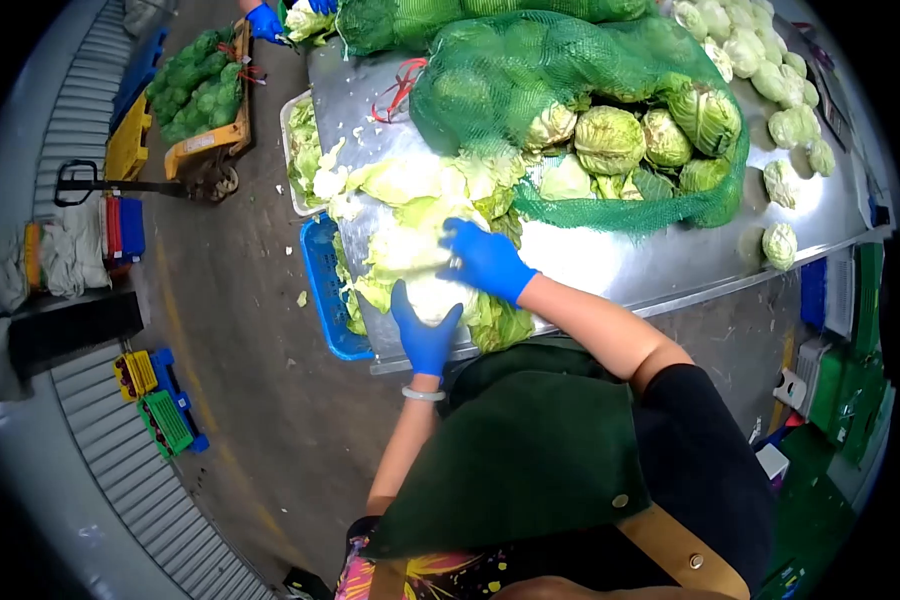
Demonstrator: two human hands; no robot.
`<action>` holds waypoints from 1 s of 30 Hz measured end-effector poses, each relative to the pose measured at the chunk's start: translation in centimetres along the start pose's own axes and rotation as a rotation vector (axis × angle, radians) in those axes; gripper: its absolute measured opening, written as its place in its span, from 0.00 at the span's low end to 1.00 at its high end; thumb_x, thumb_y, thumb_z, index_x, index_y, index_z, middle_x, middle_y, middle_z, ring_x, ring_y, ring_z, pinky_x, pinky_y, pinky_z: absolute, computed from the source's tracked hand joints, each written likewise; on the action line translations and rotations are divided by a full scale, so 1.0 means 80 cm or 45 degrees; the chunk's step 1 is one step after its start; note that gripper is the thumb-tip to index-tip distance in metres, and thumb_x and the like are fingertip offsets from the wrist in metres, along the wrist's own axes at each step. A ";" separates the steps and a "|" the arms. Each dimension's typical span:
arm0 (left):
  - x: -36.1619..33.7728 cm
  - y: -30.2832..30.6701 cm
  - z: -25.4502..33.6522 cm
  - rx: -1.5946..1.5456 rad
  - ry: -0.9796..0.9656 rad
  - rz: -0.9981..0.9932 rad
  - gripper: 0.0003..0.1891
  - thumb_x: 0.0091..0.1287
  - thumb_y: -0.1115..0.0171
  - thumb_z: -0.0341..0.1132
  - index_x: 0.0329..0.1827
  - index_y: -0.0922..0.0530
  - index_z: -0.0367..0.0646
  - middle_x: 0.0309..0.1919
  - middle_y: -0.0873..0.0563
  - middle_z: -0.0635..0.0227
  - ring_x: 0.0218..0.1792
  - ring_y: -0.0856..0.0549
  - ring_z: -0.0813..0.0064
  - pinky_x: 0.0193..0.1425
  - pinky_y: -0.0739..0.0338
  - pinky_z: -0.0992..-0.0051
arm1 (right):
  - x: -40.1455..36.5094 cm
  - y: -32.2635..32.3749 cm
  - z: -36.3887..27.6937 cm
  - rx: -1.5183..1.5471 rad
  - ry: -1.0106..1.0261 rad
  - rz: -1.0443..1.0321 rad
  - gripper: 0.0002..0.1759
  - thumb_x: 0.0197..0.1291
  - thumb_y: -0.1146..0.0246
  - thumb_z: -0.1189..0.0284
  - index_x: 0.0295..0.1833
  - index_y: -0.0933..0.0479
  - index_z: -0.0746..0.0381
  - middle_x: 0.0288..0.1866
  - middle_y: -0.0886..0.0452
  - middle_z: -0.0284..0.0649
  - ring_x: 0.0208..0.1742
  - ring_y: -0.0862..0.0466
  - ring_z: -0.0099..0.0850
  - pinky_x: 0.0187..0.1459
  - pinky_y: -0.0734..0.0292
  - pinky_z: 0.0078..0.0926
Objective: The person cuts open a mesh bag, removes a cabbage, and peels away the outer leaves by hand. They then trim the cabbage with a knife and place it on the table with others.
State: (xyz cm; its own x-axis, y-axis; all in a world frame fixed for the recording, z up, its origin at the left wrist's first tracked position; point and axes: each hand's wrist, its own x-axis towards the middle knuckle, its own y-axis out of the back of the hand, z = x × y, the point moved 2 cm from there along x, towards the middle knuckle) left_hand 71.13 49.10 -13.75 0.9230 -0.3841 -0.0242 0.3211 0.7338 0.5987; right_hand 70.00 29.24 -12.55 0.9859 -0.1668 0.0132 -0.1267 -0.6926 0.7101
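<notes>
A pale cabbage (436,298) with its outer leaves loosened lies near the front edge of the metal table. My left hand (425,335), in a blue glove, grips it from the near side, thumb and fingers apart around it. Above and to the right, my right hand (490,262), also gloved, reaches over the cabbage with its fingers spread against the leaves. Glare washes out the contact there. Loose cabbage leaves (400,185) are heaped just beyond both hands. To the right, an opened green mesh bag (610,212) holds several untrimmed cabbages (615,140).
A blue basket (320,290) and a white bin (298,190) with leaves stand at the table's left edge. Pale cabbages (780,185) line the right side. Another person's gloved hand (265,22) shows at top. A pallet jack (120,185) stands left.
</notes>
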 end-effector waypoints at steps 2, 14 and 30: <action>-0.001 0.003 -0.006 -0.084 0.091 0.004 0.55 0.49 0.17 0.40 0.77 0.43 0.34 0.72 0.36 0.49 0.73 0.35 0.54 0.77 0.39 0.61 | 0.031 0.011 0.058 0.012 -0.395 0.050 0.23 0.58 0.32 0.57 0.57 0.21 0.54 0.58 0.21 0.41 0.54 0.17 0.42 0.51 0.20 0.42; 0.012 0.021 0.038 0.281 -0.078 -0.335 0.57 0.50 0.18 0.43 0.78 0.46 0.34 0.76 0.41 0.46 0.75 0.36 0.52 0.76 0.38 0.62 | -0.045 0.067 -0.014 -0.030 0.103 0.026 0.26 0.68 0.44 0.72 0.71 0.31 0.48 0.52 0.20 0.44 0.45 0.16 0.46 0.40 0.18 0.41; 0.037 -0.015 0.050 0.220 0.193 -0.209 0.55 0.52 0.21 0.51 0.78 0.43 0.37 0.72 0.33 0.47 0.70 0.29 0.52 0.71 0.31 0.60 | -0.077 0.017 0.012 -0.290 -0.004 -0.001 0.36 0.65 0.45 0.72 0.79 0.39 0.42 0.33 0.20 0.41 0.27 0.16 0.38 0.26 0.22 0.39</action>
State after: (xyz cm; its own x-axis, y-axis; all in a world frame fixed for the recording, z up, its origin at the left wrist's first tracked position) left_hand 72.62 44.87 -11.31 0.8870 -0.3921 -0.2439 0.4400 0.5575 0.7040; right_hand 63.62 28.68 -12.32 0.9857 -0.1684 0.0105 -0.0974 -0.5166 0.8507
